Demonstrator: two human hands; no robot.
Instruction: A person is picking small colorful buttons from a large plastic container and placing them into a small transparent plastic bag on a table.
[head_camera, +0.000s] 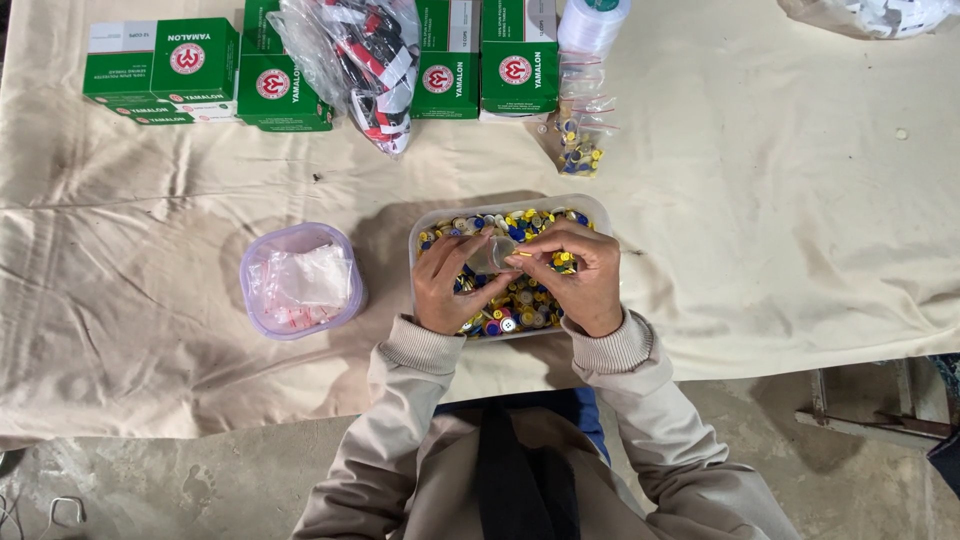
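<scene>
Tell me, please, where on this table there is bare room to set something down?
Bare cloth lies right of the button tray, and left of the lilac tub below the green boxes. The far edge is crowded: boxes, bags, thread spool. Both hands fill the tray.

Soft, even daylight is falling across the cloth-covered bench (760, 200), leaving no glare. Faint shadows are pooling beside the clear tub (600, 215) and the lilac container (300, 240). The centre is staying sharp; the small pieces are blurring together, and the edges are bending slightly.
</scene>
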